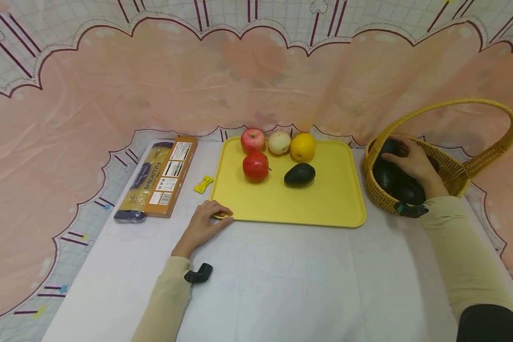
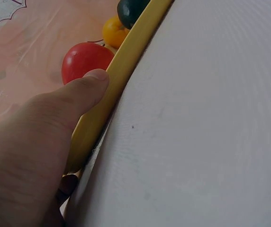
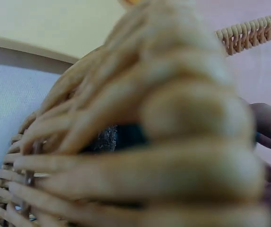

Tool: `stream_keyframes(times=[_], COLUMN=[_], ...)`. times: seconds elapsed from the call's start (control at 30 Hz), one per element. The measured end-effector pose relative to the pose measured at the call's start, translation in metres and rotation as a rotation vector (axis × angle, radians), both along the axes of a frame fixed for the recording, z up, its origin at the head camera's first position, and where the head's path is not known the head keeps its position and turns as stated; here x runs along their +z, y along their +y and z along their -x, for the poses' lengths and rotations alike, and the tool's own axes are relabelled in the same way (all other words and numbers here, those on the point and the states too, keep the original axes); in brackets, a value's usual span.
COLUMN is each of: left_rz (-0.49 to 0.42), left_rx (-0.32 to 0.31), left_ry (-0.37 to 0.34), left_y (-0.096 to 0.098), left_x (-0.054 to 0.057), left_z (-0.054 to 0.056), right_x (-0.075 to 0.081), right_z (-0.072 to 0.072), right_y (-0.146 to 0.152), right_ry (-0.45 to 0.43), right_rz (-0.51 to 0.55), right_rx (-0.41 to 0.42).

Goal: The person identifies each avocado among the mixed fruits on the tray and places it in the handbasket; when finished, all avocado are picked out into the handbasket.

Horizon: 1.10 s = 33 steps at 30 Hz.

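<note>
My left hand (image 1: 203, 225) pinches the near left corner of the yellow tray (image 1: 261, 209). In the left wrist view the thumb (image 2: 90, 87) lies over the tray's rim, with the other fingers mostly hidden below. Inside the wicker basket (image 1: 378, 194), my right hand (image 1: 416, 164) grips a dark avocado (image 1: 393, 148). More avocados (image 1: 408, 190) lie under and beside that hand. On the tray are a red apple (image 1: 255, 166), a pinkish apple (image 1: 252, 140), a pale round fruit (image 1: 279, 142), a yellow-orange fruit (image 1: 302, 147) and one avocado (image 1: 299, 174).
Left of the tray lie a spaghetti pack (image 1: 149, 175) and an orange-brown box (image 1: 177, 175) side by side. A small yellow wrapped candy (image 1: 203, 184) is by the tray's left edge. The basket's tall handle (image 1: 449, 102) arches above the right hand. A patterned curtain (image 1: 175, 85) hangs behind.
</note>
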<state>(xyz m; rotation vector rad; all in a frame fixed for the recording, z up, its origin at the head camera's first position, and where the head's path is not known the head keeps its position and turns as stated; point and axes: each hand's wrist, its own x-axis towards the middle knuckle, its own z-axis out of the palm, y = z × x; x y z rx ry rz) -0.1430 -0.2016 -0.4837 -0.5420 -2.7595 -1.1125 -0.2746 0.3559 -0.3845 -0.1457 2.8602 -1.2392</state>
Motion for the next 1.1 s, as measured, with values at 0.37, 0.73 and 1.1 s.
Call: stream_keyframes(times=[0.37, 0.73, 1.1], left_rz=[0.004, 0.011, 0.010], left_rx=[-0.001, 0.009, 0.007], left_ry=[-0.002, 0.000, 0.007], left_y=[0.002, 0.001, 0.001], left_x=[0.000, 0.002, 0.002], left_z=[0.000, 0.000, 0.000], right_x=[0.001, -0.002, -0.002], right_z=[-0.012, -0.032, -0.057], right_y=[-0.003, -0.009, -0.023], right_ry=[0.025, 0.035, 0.097], right_rz=[0.007, 0.028, 0.095], right_rx=[-0.067, -0.109, -0.112])
